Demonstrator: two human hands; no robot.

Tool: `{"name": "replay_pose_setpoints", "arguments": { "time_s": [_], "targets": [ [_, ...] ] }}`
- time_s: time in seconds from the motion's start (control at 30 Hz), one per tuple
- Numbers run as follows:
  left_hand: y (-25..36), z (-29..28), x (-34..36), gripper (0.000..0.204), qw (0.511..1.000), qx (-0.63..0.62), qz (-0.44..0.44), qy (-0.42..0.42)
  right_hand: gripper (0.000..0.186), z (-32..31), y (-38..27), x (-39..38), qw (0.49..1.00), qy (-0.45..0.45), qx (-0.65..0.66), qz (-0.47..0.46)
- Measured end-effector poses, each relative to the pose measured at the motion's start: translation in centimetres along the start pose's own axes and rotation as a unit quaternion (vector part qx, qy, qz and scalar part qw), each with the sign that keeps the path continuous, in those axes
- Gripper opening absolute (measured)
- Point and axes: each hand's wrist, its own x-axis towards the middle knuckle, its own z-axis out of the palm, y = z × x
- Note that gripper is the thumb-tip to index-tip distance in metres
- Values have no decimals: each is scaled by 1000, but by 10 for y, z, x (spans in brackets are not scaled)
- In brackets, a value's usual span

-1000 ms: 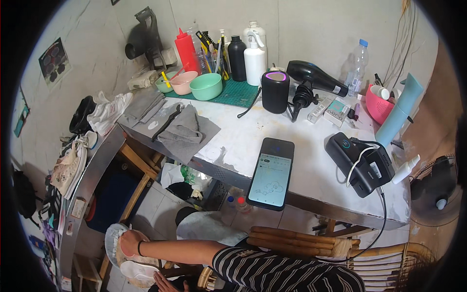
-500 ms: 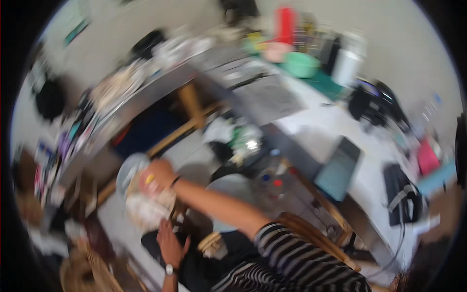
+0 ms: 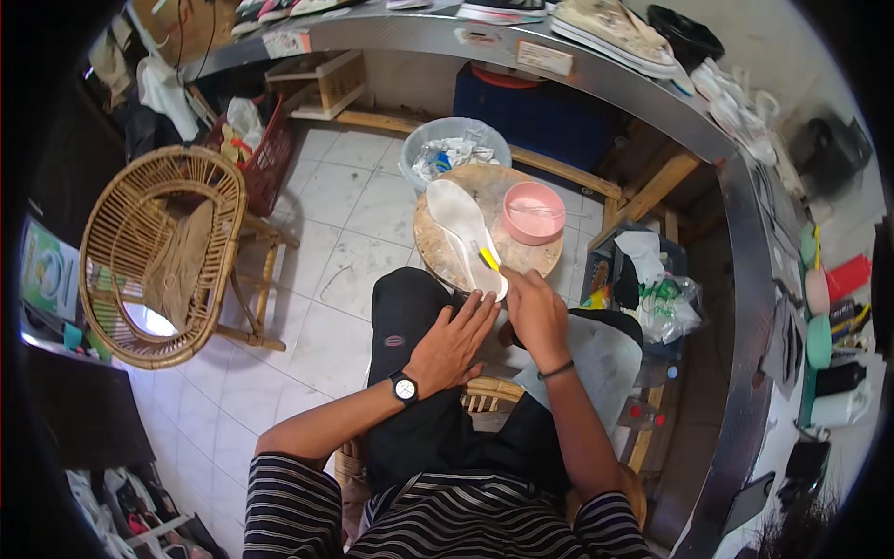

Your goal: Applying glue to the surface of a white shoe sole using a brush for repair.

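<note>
A white shoe sole (image 3: 453,212) lies slantwise on a round, worn wooden tabletop (image 3: 498,179) before my knees. My left hand (image 3: 445,343) rests with fingers stretched out, their tips on the near, narrower end of the sole. Just right of it, my right hand (image 3: 538,317) is closed around a small yellow tool (image 3: 489,258), whose front end is over the sole; its exact kind is too small to tell. On the right of the tabletop stands a pink bowl (image 3: 534,214) with a thin stick-like thing across it.
Behind the tabletop is a bucket (image 3: 410,149) of crumpled scraps. A wicker chair (image 3: 100,247) and a red basket (image 3: 270,172) stand to the left. Shoes (image 3: 619,37) line the shelf at the back. On the right, a dark crate (image 3: 675,349) holds plastic bags.
The view has swung and sharpened. My right arm, earlier stretched across to the left, is now drawn in, and both hands are together at the sole's near end.
</note>
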Motion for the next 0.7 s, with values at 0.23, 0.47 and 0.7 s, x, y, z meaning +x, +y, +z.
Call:
{"name": "replay_pose_setpoints", "arguments": {
  "time_s": [0.23, 0.47, 0.7],
  "targets": [
    [5, 0, 1, 109, 999, -32, 7, 1, 31, 10, 7, 9, 995, 13, -33, -98],
    [3, 5, 2, 108, 999, -42, 1, 13, 35, -19, -12, 17, 980, -175, -89, -41],
    [4, 5, 1, 109, 999, -47, 5, 11, 37, -10, -2, 17, 987, -84, -43, -133]
  ]
}}
